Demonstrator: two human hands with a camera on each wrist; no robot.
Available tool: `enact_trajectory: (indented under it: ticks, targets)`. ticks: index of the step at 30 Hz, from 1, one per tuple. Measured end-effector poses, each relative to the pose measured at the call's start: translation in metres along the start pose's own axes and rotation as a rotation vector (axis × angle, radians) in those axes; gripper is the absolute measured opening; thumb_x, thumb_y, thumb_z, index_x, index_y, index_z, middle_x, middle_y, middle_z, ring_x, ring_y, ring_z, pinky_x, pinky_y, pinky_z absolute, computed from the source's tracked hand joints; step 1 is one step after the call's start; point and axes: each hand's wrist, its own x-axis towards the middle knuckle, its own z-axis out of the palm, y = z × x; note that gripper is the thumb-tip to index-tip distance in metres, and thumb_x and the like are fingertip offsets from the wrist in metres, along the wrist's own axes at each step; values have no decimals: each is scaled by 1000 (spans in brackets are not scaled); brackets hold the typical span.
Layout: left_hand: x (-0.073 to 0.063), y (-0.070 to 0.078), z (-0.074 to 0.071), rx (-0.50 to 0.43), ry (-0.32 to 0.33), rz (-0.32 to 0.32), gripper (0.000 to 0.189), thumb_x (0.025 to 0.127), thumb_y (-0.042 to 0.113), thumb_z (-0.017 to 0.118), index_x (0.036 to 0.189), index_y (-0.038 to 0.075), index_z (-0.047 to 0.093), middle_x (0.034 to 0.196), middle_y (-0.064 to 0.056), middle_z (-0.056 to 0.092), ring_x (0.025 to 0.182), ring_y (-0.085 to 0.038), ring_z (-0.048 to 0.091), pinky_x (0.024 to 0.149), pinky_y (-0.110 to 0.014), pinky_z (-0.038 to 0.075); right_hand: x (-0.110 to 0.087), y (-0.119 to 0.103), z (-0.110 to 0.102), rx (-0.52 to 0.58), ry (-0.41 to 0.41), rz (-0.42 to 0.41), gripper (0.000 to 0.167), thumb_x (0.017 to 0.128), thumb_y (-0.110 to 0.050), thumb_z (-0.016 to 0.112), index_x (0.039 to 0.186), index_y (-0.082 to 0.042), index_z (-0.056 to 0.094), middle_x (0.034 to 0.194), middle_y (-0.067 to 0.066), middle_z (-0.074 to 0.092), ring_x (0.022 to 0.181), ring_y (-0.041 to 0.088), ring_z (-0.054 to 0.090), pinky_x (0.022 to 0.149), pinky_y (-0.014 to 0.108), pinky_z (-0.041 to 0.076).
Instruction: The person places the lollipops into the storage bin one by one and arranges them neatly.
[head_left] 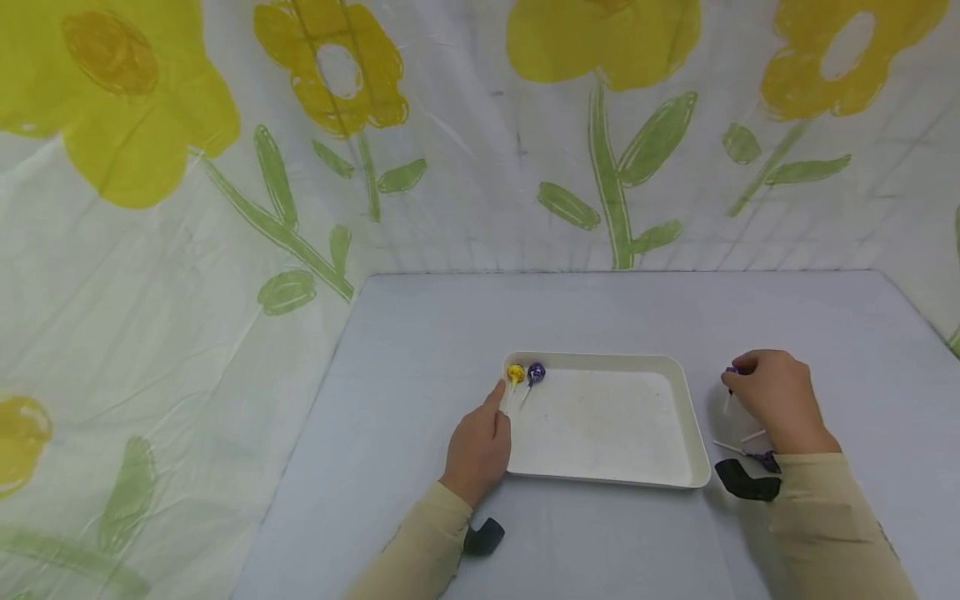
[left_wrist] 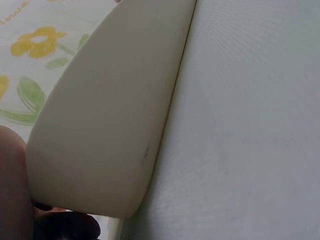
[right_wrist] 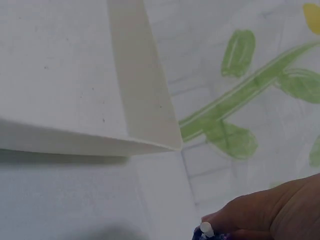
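in the head view, the white tray (head_left: pixel 600 425) sits right of centre in the lower half of the frame, with a yellow lollipop (head_left: pixel 515 372) and a purple lollipop (head_left: pixel 536 372) side by side in its upper left corner. the left hand (head_left: pixel 478 450) rests at the tray's left rim, index finger straight along it. the right hand (head_left: pixel 776 398), right of the tray, pinches a held lollipop (head_left: pixel 732 369) by its purple head, stick pointing down. below that hand lie loose lollipops (head_left: pixel 765 461), partly hidden by the wrist, with a black wrist piece (head_left: pixel 748 482) just beside them; a low sweep of the forearm could roll or scatter them. in the left wrist view, the tray's outer wall fills the left half, a finger over the rim at lower left; since no finger shows wrapping that wall, a knock might slide the tray. in the right wrist view, the pinch shows at the bottom right, narrow, the stick end facing the camera; a slack thumb could let the round head twist out.
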Motion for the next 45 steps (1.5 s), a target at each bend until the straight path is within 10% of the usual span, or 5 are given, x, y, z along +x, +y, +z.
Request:
enact_trajectory:
  ticks: [13, 28, 45]
  targets:
    - [1, -1, -1, 17, -4, 9, 50, 106, 13, 47, 155, 4, 51, 66, 4, 44, 57, -10, 36, 56, -27, 35, 6, -20, 8, 18, 9, -69, 46, 97, -19, 69, 125, 17, 61, 115, 36, 67, 104, 52, 63, 88, 62, 52]
    - [2, -3, -1, 8, -13, 0, 50, 107, 15, 45, 156, 5, 50, 63, 3, 42, 55, -10, 33, 53, -26, 31, 6, -53, 26, 69, 27, -195, 35, 96, -19, 71, 113, 11, 71, 102, 29, 72, 85, 37, 68, 68, 45, 58]
    - [1, 0, -2, 8, -5, 10, 50, 106, 14, 47, 155, 4, 51, 62, 4, 42, 53, -9, 32, 51, -26, 30, 8, -78, 50, 52, -45, -253, 30, 94, -14, 73, 109, 11, 74, 102, 26, 73, 90, 36, 68, 73, 44, 55]
